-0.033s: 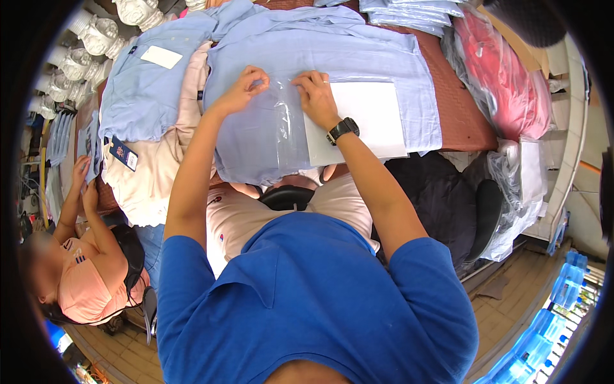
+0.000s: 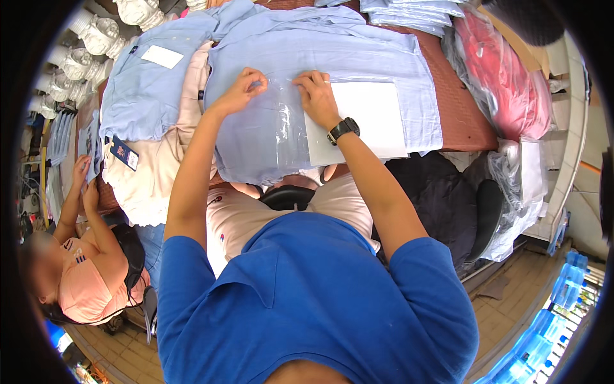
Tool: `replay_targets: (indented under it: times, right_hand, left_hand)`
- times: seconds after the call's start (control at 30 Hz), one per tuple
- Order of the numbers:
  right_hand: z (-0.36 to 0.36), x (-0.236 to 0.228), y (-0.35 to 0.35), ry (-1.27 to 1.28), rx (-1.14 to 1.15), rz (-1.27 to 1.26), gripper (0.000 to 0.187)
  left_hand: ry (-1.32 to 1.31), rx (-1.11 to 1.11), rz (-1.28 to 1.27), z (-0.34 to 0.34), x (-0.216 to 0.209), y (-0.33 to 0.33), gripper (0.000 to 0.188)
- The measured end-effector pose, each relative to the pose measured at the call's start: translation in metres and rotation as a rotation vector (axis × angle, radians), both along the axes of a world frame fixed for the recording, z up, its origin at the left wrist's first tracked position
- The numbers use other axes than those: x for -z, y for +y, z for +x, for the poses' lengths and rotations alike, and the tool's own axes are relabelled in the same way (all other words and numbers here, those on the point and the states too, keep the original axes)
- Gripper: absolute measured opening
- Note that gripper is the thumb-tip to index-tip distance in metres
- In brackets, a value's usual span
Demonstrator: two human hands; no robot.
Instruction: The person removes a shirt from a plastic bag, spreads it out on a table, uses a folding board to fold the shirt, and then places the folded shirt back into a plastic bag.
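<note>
Together, two hands (image 2: 241, 91) (image 2: 318, 99) hold one clear bag (image 2: 284, 121).

Left hand (image 2: 243, 90): fingertip contact with clear film (image 2: 283, 123) cannot be told. Right hand (image 2: 317, 97) hides white sheet (image 2: 371, 118) at its far-left corner. Blue stack (image 2: 409, 14), far edge of table (image 2: 465, 121): cropped. Tag (image 2: 123, 153), left edge: print (fine) too small.

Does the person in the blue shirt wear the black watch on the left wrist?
No, the black watch is strapped on the wrist of the right hand, while the wrist of the left hand is bare.
</note>
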State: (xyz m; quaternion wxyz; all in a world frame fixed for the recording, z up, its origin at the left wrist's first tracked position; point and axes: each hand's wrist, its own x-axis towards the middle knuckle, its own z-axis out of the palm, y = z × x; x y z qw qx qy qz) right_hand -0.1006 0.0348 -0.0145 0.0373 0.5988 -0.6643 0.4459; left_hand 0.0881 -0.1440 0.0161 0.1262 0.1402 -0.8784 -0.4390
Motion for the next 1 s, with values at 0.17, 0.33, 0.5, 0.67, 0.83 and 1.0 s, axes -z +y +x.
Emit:
replay_targets:
  times: [0.17,0.33,0.5,0.67,0.83,1.0]
  right_hand:
    - [0.004,-0.005,0.004,0.009,0.025,0.05,0.017]
    - [0.004,-0.005,0.005,0.04,0.044,0.069,0.027]
    - [0.005,-0.006,0.005,0.038,0.032,0.086,0.041]
    - [0.005,-0.004,0.003,0.03,0.049,0.092,0.052]
    - [0.006,-0.004,0.004,0.057,0.064,0.079,0.051]
    - [0.008,-0.008,0.004,0.067,0.06,0.081,0.044]
  left_hand:
    - [0.172,-0.408,-0.23,0.005,-0.016,0.028,0.018]
    - [-0.398,-0.553,-0.28,-0.009,-0.055,0.116,0.045]
    - [-0.43,-0.551,-0.287,-0.031,-0.029,0.149,0.052]
    - [-0.485,-0.594,-0.295,-0.035,-0.032,0.152,0.054]
    - [-0.427,-0.686,-0.131,-0.033,-0.023,0.144,0.051]
    - [-0.296,-0.764,-0.01,-0.035,0.001,0.131,0.041]
